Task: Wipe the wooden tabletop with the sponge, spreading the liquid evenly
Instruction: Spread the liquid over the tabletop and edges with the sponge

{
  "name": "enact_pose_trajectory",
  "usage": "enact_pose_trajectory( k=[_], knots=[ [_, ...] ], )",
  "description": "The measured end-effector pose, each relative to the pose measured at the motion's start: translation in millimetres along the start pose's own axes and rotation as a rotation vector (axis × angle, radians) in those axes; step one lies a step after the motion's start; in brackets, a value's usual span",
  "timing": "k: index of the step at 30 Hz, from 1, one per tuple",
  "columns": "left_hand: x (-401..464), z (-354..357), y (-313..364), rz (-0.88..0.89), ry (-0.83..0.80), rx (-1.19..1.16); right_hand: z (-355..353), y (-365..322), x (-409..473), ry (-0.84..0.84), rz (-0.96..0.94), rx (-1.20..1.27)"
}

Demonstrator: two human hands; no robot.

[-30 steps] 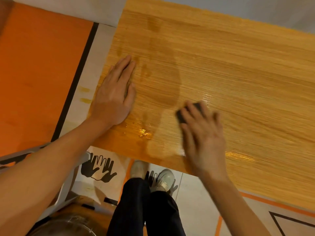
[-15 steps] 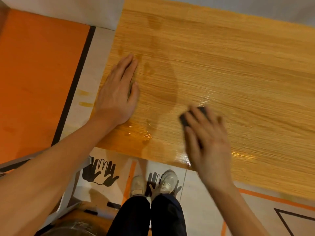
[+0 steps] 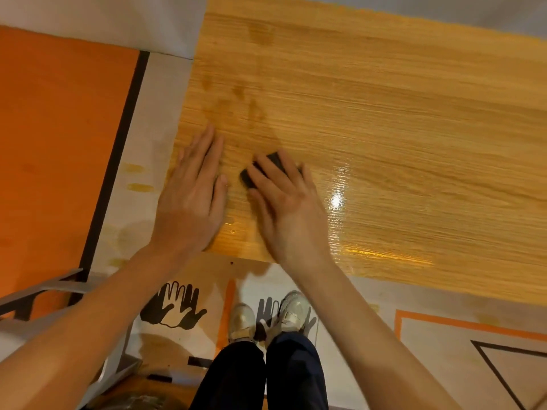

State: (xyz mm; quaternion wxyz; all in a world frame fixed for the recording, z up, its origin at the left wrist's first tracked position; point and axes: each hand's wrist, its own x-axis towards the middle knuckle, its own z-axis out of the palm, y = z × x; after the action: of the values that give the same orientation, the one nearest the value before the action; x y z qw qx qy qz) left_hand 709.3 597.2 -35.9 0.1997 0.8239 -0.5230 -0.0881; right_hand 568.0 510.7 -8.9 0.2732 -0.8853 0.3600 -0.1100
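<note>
A light wooden tabletop (image 3: 384, 113) fills the upper right of the head view. Its near part shines with wet liquid (image 3: 336, 201), and darker damp patches sit further up near the left edge. My right hand (image 3: 287, 208) presses a dark sponge (image 3: 275, 161) flat on the wood, fingers over it, so only its far end and left corner show. My left hand (image 3: 192, 196) lies flat, fingers together, on the table's near left corner, just left of the sponge.
The table's left edge runs by a pale floor sheet with yellowish drips (image 3: 139, 187). An orange mat (image 3: 59, 143) with a black stripe lies further left. My shoes (image 3: 266, 318) stand below the near edge on floor sheets printed with black hand shapes (image 3: 174, 309).
My right hand has slid the sponge left across the wood, ending close beside my left hand. The left hand has stayed at the near left corner.
</note>
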Motion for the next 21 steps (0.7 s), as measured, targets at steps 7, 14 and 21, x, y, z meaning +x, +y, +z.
enact_pose_trajectory(
  k=[7,14,21],
  knots=[
    [4.3,5.2,-7.3,-0.007,0.002,0.056,-43.0,54.6,-60.3,0.246,0.428,0.034],
    [2.9,4.9,-4.8,-0.001,0.006,0.071,13.2,-24.2,-30.5,0.016,0.030,0.053],
    [1.3,4.0,-4.7,0.013,0.016,0.061,-33.6,48.2,-91.7,0.293,0.372,0.005]
  ],
)
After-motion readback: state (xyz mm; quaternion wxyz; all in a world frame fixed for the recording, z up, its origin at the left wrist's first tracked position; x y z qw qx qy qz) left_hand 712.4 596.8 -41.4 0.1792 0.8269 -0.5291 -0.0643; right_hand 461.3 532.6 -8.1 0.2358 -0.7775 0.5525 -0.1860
